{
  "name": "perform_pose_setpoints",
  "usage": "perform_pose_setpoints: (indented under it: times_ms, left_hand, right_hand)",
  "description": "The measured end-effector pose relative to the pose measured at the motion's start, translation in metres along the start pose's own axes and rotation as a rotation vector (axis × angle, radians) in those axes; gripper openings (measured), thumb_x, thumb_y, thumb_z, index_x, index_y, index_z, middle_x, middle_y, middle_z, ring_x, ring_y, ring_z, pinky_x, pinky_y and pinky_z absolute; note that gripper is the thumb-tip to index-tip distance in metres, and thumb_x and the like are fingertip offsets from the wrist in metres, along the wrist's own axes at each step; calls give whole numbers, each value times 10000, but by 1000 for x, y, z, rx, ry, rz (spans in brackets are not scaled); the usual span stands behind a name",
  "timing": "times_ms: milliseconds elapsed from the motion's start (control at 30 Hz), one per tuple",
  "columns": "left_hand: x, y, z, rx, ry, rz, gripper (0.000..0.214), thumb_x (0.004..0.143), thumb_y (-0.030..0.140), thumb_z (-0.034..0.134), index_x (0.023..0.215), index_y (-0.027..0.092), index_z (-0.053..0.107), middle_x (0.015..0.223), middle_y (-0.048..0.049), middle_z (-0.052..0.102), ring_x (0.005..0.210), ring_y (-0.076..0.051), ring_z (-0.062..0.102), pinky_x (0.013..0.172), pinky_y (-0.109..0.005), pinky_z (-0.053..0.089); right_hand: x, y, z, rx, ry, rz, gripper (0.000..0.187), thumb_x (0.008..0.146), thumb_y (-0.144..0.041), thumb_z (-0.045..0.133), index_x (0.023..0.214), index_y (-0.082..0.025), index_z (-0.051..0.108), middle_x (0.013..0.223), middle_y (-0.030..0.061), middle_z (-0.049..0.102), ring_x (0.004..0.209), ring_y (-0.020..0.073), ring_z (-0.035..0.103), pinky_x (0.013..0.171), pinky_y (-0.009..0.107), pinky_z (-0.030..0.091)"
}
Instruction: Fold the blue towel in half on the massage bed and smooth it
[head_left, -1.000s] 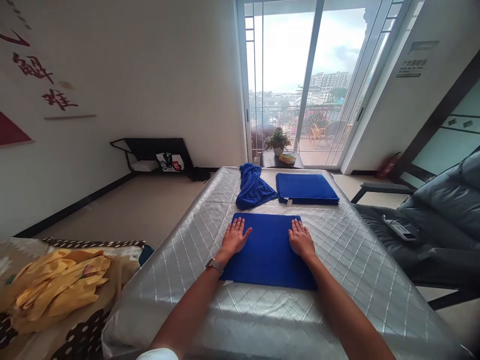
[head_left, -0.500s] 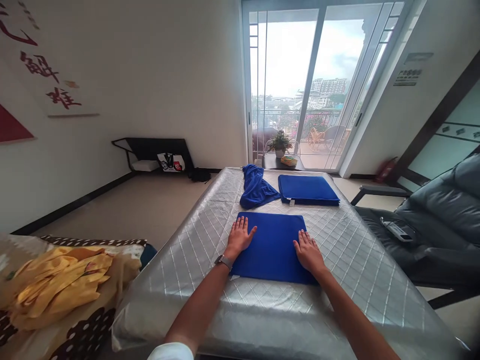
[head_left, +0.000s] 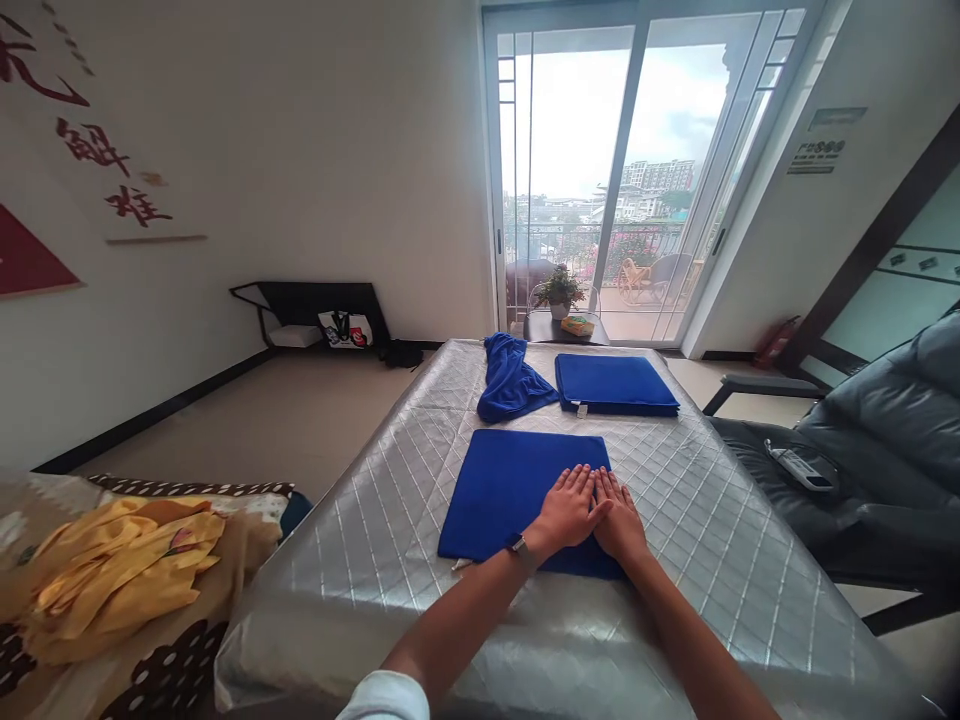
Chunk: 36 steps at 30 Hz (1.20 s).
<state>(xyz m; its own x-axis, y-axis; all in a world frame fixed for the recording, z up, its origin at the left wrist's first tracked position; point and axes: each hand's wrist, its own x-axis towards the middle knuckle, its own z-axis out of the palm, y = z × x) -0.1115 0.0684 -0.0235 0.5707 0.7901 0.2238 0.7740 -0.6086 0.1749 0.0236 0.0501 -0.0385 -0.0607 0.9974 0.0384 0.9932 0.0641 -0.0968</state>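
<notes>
A blue folded cloth (head_left: 495,490) lies flat on the silver quilted table cover (head_left: 375,530) in front of me. My left hand (head_left: 570,508) rests palm down on the cloth's right half, fingers stretched out. Right beside it, my right hand (head_left: 619,515) lies flat along the cloth's right edge, and the two hands touch. Beyond the cloth sit a crumpled blue cloth (head_left: 512,380) and, to its right, a neat stack of folded blue cloths (head_left: 616,384) with a small white tag.
Yellow fabric (head_left: 127,575) lies heaped at the lower left. To the right stands a dark armchair (head_left: 862,440) with a white handset (head_left: 801,466) on it. A potted plant (head_left: 559,290) stands past the table's far end, before the glass sliding door (head_left: 570,140).
My left hand has slid right across the cloth, from its left edge to beside my right hand. My right hand has stayed near the right edge.
</notes>
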Motion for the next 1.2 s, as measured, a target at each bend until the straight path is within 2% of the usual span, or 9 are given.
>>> perform_pose_setpoints:
  times_ms: [67, 133, 267, 400, 533, 767, 900, 1067, 1200]
  left_hand:
    - [-2, 1, 5, -15, -18, -25, 657, 1058, 508, 141, 1588, 149, 287, 1630, -96, 327, 1527, -219, 237, 1251, -431, 228]
    - [-10, -10, 4, -14, -25, -57, 673, 1052, 537, 145, 1588, 157, 291, 1633, -93, 318, 1529, -223, 229, 1254, -440, 223]
    - [-43, -53, -14, 18, -64, -168, 737, 1033, 608, 144, 1581, 145, 308, 1644, -90, 284, 1537, -223, 196, 1264, -432, 193]
    - [-91, -104, -32, 82, -101, -381, 742, 1026, 626, 150, 1597, 167, 270, 1655, -81, 244, 1540, -243, 177, 1260, -457, 191]
    - [-125, -132, -36, 156, -103, -495, 765, 1020, 637, 178, 1606, 148, 227, 1662, -101, 204, 1539, -263, 166, 1249, -472, 216]
    - [-126, -132, -29, 198, -88, -506, 792, 1017, 645, 157, 1595, 113, 252, 1657, -121, 195, 1535, -269, 182, 1241, -462, 234]
    - [-125, -131, -29, 194, -98, -512, 816, 1009, 659, 135, 1592, 100, 256, 1658, -118, 196, 1536, -269, 176, 1243, -455, 233]
    - [-126, -131, -33, 229, -90, -518, 808, 1006, 659, 123, 1586, 121, 287, 1651, -105, 233, 1532, -261, 206, 1249, -462, 220]
    - [-120, -119, -41, 262, -81, -595, 880, 984, 697, 126, 1555, 67, 351, 1622, -162, 305, 1523, -297, 237, 1257, -488, 186]
  right_hand:
    - [1, 1, 2, 8, 5, 8, 629, 999, -309, 235, 1585, -87, 290, 1664, 115, 208, 1542, 228, 153, 1245, 416, 131]
    - [2, 0, 4, 15, 9, 20, 649, 1008, -360, 227, 1586, -67, 270, 1663, 118, 211, 1542, 232, 154, 1246, 422, 127]
    - [3, -2, 3, 16, 2, 36, 666, 1017, -399, 207, 1592, -65, 242, 1667, 95, 202, 1543, 219, 152, 1250, 413, 111]
    - [3, -2, 1, 36, -11, 51, 662, 1020, -401, 192, 1597, -80, 233, 1672, 82, 178, 1546, 208, 127, 1252, 415, 106]
    - [4, -1, 3, 55, -24, 47, 660, 1018, -402, 206, 1598, -89, 235, 1672, 78, 181, 1547, 202, 123, 1252, 414, 113]
    - [1, -2, -9, 17, 33, -11, 638, 1022, -375, 206, 1579, -77, 291, 1654, 91, 239, 1543, 213, 149, 1255, 439, 105]
    - [-17, -3, -17, 7, 84, -73, 614, 1022, -365, 215, 1559, -104, 359, 1635, 97, 280, 1538, 219, 174, 1258, 469, 98]
    - [-56, -7, -1, 54, 51, -46, 657, 1028, -457, 198, 1582, -118, 299, 1651, 61, 222, 1537, 204, 166, 1258, 438, 162]
    - [-70, -8, 13, 80, 58, -20, 653, 1029, -464, 201, 1587, -136, 289, 1654, 52, 210, 1537, 195, 159, 1260, 432, 160]
